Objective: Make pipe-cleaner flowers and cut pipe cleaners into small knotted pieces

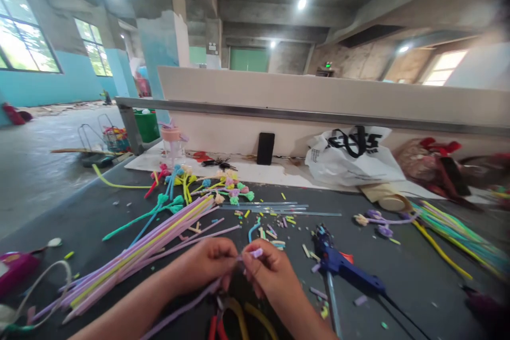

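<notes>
Both hands meet at the lower middle of the head view, above a dark table. My left hand [213, 263] pinches a purple fuzzy stem [187, 308] that trails down toward the front edge. My right hand [265, 268] is closed on a short purple piece [257, 253], its fingertips almost touching the left ones. Just below the hands lie pliers [218, 324] with red handles and a yellow looped thing [239, 316], partly hidden. A bundle of pink, purple and yellow stems [139, 255] lies left of the hands. To the right rests a blue glue gun [350, 271] with a clear stick.
Finished fuzzy flowers [187, 180] lie behind the bundle, near clear glue sticks [279, 207] and scattered cut bits. A phone [265, 149] stands against the back panel, beside a white bag [350, 156]. Green-yellow stems [462, 234] lie far right; a cup [172, 143] stands back left.
</notes>
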{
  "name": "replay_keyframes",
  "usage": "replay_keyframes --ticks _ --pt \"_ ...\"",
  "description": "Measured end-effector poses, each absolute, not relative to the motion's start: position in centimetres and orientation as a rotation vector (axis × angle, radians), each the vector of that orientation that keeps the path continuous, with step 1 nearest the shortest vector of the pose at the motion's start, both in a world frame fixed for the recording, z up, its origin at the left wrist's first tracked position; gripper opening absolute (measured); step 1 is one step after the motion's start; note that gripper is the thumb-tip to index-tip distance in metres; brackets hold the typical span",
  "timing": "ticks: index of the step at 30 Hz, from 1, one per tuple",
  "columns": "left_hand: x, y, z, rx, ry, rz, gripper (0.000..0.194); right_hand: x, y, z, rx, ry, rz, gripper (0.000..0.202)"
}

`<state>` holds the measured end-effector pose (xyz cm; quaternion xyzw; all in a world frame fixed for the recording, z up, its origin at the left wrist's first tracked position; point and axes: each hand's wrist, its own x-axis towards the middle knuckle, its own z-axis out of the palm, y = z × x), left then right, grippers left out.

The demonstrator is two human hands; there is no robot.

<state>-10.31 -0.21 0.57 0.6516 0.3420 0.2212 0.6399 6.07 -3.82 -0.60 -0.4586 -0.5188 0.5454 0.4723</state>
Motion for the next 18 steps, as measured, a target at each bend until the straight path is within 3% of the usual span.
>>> replay_keyframes --ticks 13,18 --pt "-10.4 -0.5 -0.6 1.402 0.773 0.447 0.029 5.2 -4.4 0.2 -1.139 -1.203 1.373 0.024" --pt "-10.7 0.5 -0.9 1.292 0.718 0.587 0.028 7.8 -4.1 1.8 -0.943 -0.861 1.033 0.018"
